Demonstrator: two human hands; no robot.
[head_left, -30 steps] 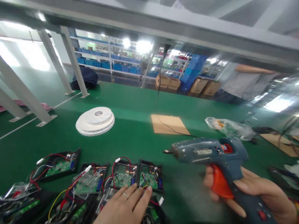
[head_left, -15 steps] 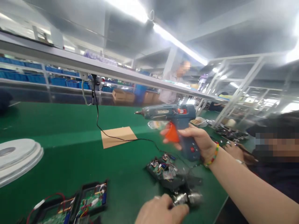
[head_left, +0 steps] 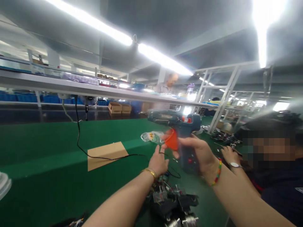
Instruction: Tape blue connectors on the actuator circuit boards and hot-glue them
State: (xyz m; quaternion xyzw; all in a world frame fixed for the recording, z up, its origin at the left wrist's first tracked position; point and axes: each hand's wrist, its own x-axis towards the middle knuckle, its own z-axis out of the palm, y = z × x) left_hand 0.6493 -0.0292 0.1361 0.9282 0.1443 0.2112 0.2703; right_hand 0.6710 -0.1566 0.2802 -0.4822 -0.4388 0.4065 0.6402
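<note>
My right hand is wrapped around the handle of a blue-grey hot glue gun, held up over the bench with its nozzle end to the left. Fingers lie at its orange trigger. Lower and just left of it, my left hand reaches forward with fingers stretched out, near a clear plastic bag and a black cord. Nothing shows in that hand, though its fingertips are slightly blurred. Below both hands lie black housings with circuit boards and wires, partly behind my left forearm.
A flat cardboard piece lies on the green bench under the cord. White round reels are at the left edge. A shelf spans the back. At right, a co-worker's hand is close by.
My left hand has left the metal parts at the front and moved forward to below the glue gun. The glue gun stays in my right hand. My view has shifted.
</note>
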